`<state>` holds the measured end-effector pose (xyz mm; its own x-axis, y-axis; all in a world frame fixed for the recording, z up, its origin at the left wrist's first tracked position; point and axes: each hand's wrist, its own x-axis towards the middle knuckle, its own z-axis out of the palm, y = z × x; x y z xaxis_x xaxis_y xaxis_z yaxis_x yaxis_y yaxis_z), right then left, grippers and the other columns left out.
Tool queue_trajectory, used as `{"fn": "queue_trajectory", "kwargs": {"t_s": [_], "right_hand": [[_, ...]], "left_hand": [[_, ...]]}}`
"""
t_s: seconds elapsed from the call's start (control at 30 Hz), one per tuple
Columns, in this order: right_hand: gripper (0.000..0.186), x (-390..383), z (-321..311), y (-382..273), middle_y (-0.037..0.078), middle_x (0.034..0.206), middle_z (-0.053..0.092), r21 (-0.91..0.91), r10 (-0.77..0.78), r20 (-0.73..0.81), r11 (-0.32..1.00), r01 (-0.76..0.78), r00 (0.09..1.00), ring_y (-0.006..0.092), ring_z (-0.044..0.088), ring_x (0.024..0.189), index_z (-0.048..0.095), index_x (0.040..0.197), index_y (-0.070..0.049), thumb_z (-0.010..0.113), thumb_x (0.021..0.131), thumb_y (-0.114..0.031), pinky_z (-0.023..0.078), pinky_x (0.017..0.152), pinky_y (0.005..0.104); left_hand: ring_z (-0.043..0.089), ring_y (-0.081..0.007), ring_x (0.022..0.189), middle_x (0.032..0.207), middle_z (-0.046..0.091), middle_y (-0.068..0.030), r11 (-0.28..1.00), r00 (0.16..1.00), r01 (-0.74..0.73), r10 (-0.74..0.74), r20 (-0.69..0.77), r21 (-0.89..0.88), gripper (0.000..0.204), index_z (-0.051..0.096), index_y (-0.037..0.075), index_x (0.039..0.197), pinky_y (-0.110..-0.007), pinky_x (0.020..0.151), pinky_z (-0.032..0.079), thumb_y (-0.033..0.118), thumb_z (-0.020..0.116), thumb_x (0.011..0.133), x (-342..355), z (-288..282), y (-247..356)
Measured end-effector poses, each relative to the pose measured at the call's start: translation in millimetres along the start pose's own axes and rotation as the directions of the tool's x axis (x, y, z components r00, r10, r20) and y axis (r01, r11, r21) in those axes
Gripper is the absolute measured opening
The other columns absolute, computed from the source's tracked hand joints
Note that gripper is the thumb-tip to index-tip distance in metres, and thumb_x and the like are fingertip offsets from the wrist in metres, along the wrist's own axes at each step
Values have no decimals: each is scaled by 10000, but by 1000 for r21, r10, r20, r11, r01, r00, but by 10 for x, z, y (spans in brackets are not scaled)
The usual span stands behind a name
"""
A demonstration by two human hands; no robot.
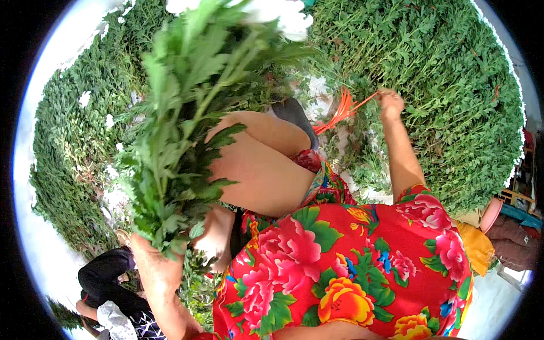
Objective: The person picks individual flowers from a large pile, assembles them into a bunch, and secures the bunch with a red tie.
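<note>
A tall bunch of leafy chrysanthemum stems [170,130] with white blooms at its top stands upright on my left side, its upper part blurred. My left hand [161,248] is closed round its lower end, the fingers partly covered by leaves. Out to the right, my right hand [391,103] pinches the end of one orange-red tie string. That string stretches taut from a hank of orange-red strings [343,110] lying beside my knees. The far end of the hank runs toward my lap, where it passes out of sight.
Cut leafy stems are heaped high on the right [447,102] and on the left [73,170]. A person in dark trousers [107,277] is close by at the lower left. On the far right are a pink basin [491,215], a yellow cloth [475,248] and a brown bundle [513,243].
</note>
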<state>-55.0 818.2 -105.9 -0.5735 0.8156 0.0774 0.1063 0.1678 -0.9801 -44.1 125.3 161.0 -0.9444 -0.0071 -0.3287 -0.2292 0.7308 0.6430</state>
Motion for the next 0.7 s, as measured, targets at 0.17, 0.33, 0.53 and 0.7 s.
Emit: {"fn": "queue_trajectory", "kwargs": {"t_s": [0.17, 0.33, 0.53, 0.7], "right_hand": [[58, 485, 254, -1729, 180, 1007, 741, -124, -112, -149, 988, 94, 982, 168, 688, 677, 598, 1018, 20, 612, 986, -27, 488, 553, 268], [125, -516, 1340, -2611, 171, 1025, 737, 181, -230, 347, 968, 176, 909, 204, 738, 762, 580, 1059, -28, 594, 1038, -150, 594, 635, 311], [177, -2690, 2063, -2894, 106, 1145, 695, 359, -360, 929, 933, 25, 85, 203, 670, 1041, 672, 1091, 8, 606, 940, -57, 546, 894, 343], [152, -2543, 1681, -3061, 100, 1006, 721, -20, 20, 1000, 1000, 8, 4, 218, 701, 897, 702, 1034, -15, 655, 893, -48, 557, 793, 344]], "left_hand": [[635, -209, 997, 1105, 680, -97, 973, 998, 60, -65, -18, -225, 511, 590, -10, 1243, -353, 917, 505, -1, 760, 762, -30, -108, 40], [662, -216, 883, 993, 722, -97, 931, 981, 68, 4, 195, -359, 391, 683, -21, 1100, -369, 823, 531, 89, 787, 739, 188, -113, 325], [675, -167, 932, 1053, 757, -98, 910, 849, -180, 336, 408, -375, 437, 698, 14, 1163, -328, 858, 526, 131, 814, 759, 411, -89, 488], [705, -268, 901, 984, 743, -153, 907, 824, -164, 342, 452, -388, 488, 686, 80, 1206, -378, 833, 545, 196, 807, 747, 467, 23, 281]]}}
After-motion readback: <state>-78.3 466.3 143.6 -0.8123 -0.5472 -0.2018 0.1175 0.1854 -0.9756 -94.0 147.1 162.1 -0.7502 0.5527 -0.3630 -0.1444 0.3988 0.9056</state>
